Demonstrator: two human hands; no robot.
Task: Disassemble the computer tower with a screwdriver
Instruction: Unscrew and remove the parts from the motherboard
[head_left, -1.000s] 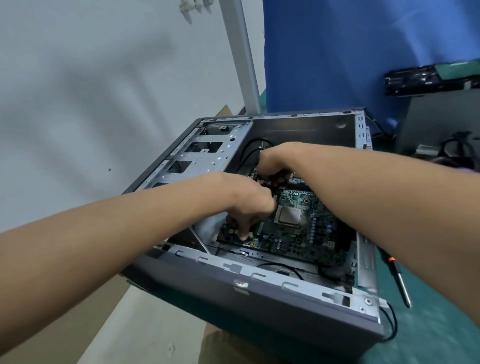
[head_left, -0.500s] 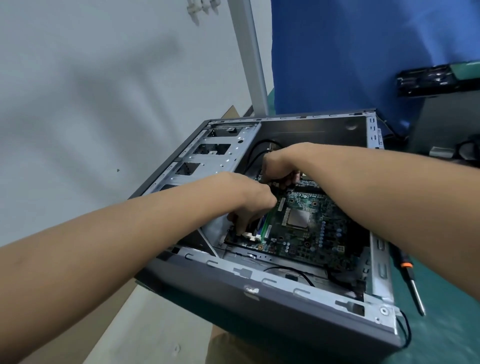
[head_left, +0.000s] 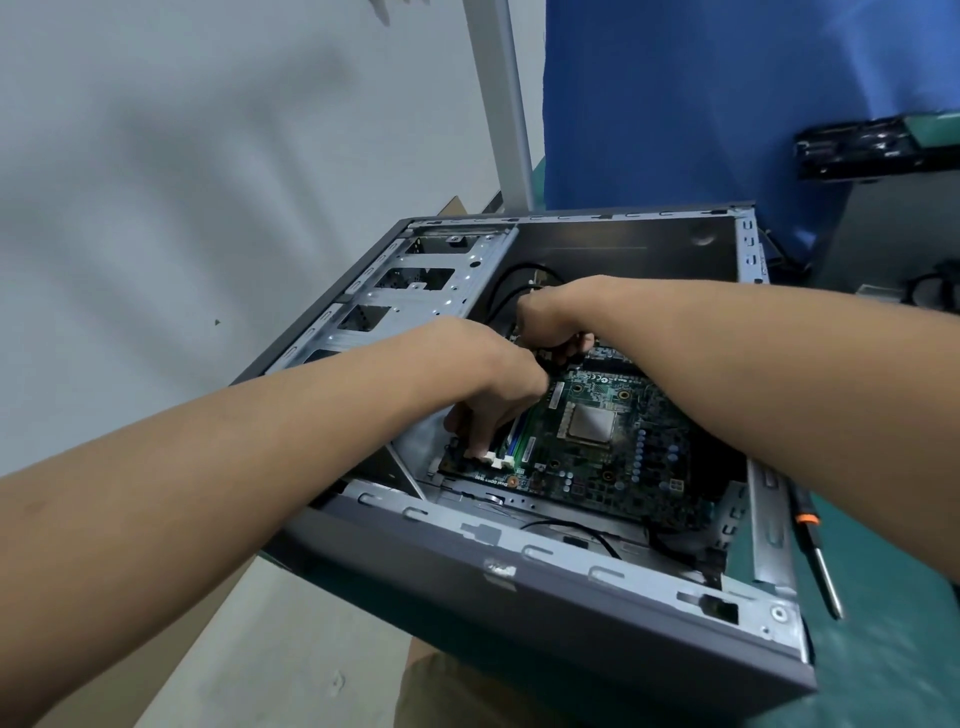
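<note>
Left hand (head_left: 501, 397) presses extended fingers onto white slot clips (head_left: 493, 460) to brace the green motherboard (head_left: 613, 467); right hand (head_left: 550, 325) pinches a black cable plug (head_left: 558, 357), probably unplugging it

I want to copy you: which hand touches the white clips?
The left hand, pressing the white clips nearest you; the right hand works farther back.

Grey tower, green board, teal bench

The computer tower (head_left: 545, 618) is dark grey outside, and its inner frame is bright silver. The motherboard (head_left: 623, 467) in it is dark green with many small dark and silver parts and a silver square in the middle. The memory slots (head_left: 514, 441) at its left are blue and green with white ends. The cables (head_left: 514, 283) are black. The screwdriver (head_left: 820, 556) at the right is black with an orange ring and a silver shaft. The bench (head_left: 883, 665) is teal, and the cloth (head_left: 701, 104) far behind is strong blue.
</note>
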